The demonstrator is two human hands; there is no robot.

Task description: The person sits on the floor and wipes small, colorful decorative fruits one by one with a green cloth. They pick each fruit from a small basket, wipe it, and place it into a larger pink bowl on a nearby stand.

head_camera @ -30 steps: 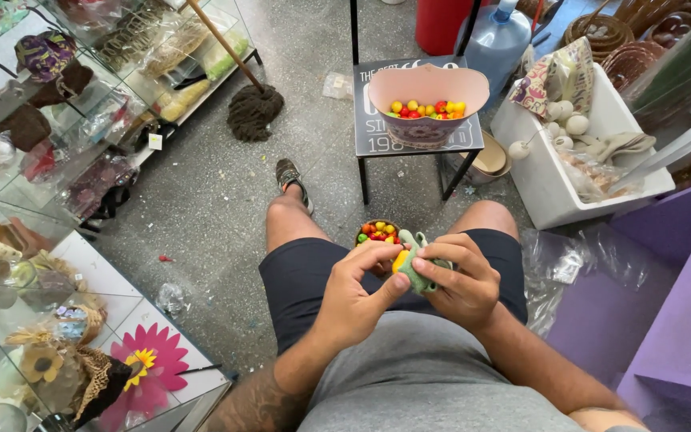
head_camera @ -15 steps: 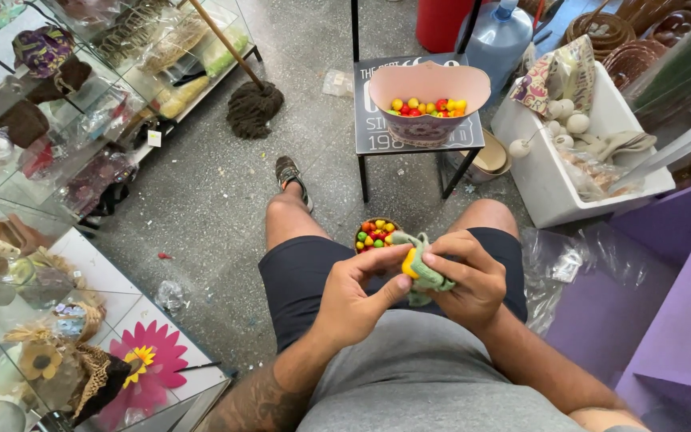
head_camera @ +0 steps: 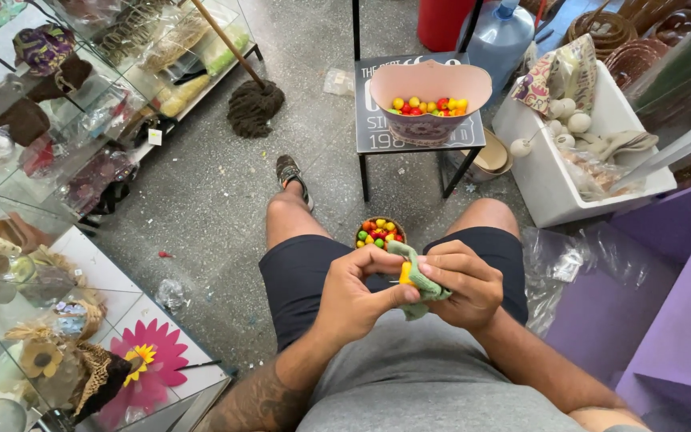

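Above the lap, both hands met on a green cloth (head_camera: 419,282), the left hand (head_camera: 359,294) pinching a yellow bead (head_camera: 405,274) into it and the right hand (head_camera: 463,284) gripping it; rubbing looked best done in small turns, over the bowl (head_camera: 379,232).

1. Green felt piece (head_camera: 419,282) in the hands, and a yellow bead (head_camera: 405,274) showing against it.
2. Small bowl (head_camera: 380,233) on the floor: red, yellow, green and orange beads.
3. Pink bowl (head_camera: 429,86) up on the stool, same bright mix inside.
4. Shorts (head_camera: 305,276) dark navy, shirt (head_camera: 441,376) plain grey.
5. Floor (head_camera: 201,192) speckled grey; big magenta flower (head_camera: 147,356) with a yellow centre.
6. Purple shelf (head_camera: 681,320) at the right.
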